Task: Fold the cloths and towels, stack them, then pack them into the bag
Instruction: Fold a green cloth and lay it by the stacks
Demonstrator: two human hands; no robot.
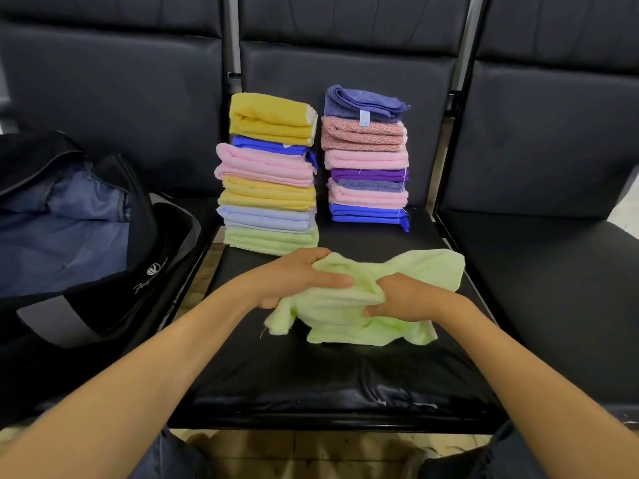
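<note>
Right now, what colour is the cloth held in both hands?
Light green cloth, crumpled, seen clearly in the head view.

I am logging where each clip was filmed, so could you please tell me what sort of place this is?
Probably a public waiting area: black padded seats joined in a row with metal bars between them, and tiled floor beneath.

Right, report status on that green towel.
Both hands, left and right, gripping green towel, unfolded. Two stacks done. Bag open. Nothing blocking.
</note>
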